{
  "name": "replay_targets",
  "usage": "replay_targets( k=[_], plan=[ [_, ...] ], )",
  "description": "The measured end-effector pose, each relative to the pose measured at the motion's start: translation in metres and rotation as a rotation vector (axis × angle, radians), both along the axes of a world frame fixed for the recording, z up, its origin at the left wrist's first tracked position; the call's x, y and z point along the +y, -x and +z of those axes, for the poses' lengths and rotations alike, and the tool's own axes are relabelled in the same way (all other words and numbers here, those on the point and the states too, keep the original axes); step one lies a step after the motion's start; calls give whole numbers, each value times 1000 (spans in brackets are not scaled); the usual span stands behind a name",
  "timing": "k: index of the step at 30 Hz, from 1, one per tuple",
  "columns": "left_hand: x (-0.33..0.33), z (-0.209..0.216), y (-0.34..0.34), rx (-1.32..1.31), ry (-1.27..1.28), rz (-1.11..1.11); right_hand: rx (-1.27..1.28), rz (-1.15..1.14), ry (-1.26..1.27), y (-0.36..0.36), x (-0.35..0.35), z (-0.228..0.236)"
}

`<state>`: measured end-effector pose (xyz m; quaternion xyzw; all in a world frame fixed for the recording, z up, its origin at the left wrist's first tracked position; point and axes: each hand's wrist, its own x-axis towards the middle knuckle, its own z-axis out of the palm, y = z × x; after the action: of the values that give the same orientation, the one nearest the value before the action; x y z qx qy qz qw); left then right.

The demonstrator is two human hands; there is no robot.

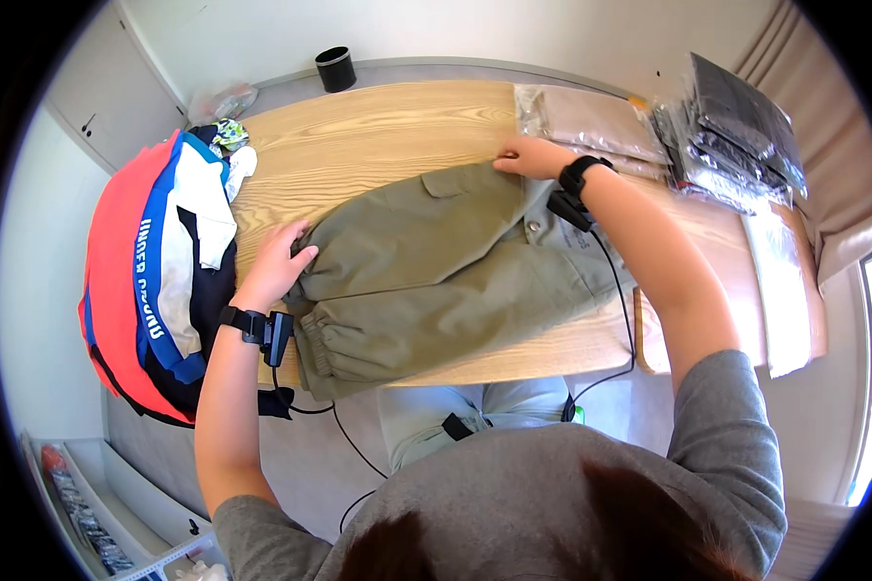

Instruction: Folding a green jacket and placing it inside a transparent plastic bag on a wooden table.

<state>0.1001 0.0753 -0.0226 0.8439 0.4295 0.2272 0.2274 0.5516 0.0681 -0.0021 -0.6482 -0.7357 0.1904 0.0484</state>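
Note:
A pair of olive green trousers point(426, 261) lies sideways across the wooden table, legs to the left and waist to the right. The gathered cuffs sit at the left, and the nearer one hangs slightly over the front edge. My left hand point(277, 263) rests at the farther cuff, thumb and fingers apart, its fingertips on the cloth. At the far side of the waist my right hand point(535, 158) has its fingers curled together on the trouser edge. A flap pocket shows to the left of that hand, and a button near the waist.
Folded clothes in coral, blue, white and black point(131, 281) are heaped along the table's left side. Bagged garments point(606, 126) and a stack of dark packages point(741, 126) occupy the far right, with clear plastic bags point(780, 290) nearer. Cables run from both wrist devices. A black bin point(335, 70) stands behind.

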Motion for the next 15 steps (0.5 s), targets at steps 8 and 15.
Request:
replay_targets(
  k=[8,15],
  plan=[
    [10,7,12,-99,350,26,350,0,-18,2,-8,11],
    [26,16,15,167,624,-17,169,-23,155,3,3,7]
  ],
)
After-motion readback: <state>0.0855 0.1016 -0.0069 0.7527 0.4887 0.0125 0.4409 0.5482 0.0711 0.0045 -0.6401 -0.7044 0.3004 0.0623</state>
